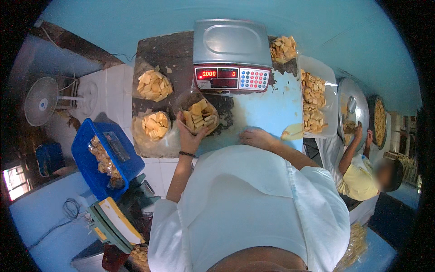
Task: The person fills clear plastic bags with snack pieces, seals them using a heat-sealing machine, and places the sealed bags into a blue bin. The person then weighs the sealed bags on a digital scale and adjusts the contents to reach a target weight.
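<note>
A clear plastic bag of flat yellow chips (pixel 199 115) stands on the table just in front of the scale. My left hand (pixel 191 138) is closed round its near left side, with a dark bead bracelet at the wrist. On the tabletop to the right rests my right hand (pixel 256 137), its fingers curled in with nothing visible in them. Left of the held bag are two more bags of chips, one farther back (pixel 155 85) and one nearer (pixel 155 126). The digital scale (pixel 232 45) has a bare metal pan and lit red digits.
Another chip bag (pixel 283 49) sits beside the scale. Right of the table is a white tub (pixel 330 81) with bagged chips. A blue crate (pixel 84 152) holds filled bags at left. A co-worker in yellow (pixel 358 181) works by a large metal basin (pixel 360 102). A fan (pixel 41 101) stands far left.
</note>
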A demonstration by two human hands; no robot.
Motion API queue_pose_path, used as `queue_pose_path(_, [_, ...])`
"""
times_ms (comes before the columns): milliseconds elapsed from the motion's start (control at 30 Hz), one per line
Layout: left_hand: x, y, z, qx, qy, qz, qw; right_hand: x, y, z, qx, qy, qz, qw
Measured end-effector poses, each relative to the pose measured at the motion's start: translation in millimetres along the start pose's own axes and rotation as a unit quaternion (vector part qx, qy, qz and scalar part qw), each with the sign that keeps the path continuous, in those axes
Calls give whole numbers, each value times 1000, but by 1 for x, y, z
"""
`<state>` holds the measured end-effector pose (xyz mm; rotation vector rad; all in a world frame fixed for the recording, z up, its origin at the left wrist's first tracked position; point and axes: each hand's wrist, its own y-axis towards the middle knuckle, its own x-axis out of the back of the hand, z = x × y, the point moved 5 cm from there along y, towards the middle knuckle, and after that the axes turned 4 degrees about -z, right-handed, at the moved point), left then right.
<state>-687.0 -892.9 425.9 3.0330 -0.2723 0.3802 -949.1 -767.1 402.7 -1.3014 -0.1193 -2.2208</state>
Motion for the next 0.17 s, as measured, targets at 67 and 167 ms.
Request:
queue_pose_path(67, [1,-3,0,-14,15,6,1000,7,-3,-16,-90,60,-42,993])
queue_pose_path(167, [3,-4,10,-22,35,25,999,32,11,-28,-69,26,-163,984])
